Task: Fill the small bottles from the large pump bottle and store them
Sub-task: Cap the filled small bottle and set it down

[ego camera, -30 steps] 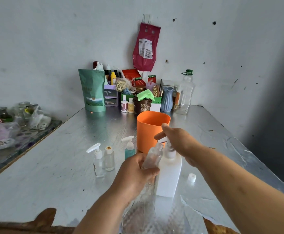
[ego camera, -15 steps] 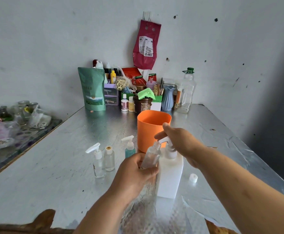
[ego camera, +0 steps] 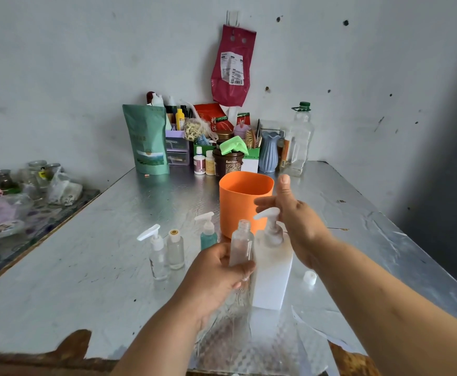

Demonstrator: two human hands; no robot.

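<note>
- Head view: the right hand (ego camera: 298,221) had lifted off the pump head (ego camera: 268,213) it pressed a moment before. Its fingers were spread straight and held nothing.
- The left hand (ego camera: 216,270) still gripped the uncapped small bottle (ego camera: 241,244), now upright beside the large pump bottle (ego camera: 273,275).
- This fill looked finished, and the loose cap (ego camera: 309,277) probably came next.

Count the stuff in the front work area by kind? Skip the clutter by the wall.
Small plastic bottles: 4 (clear one with white pump, clear one with tan cap, teal one with white pump, uncapped clear one in the left hand)
Large white pump bottle: 1
Orange plastic tub: 1
Loose white cap: 1
Total: 7
</note>
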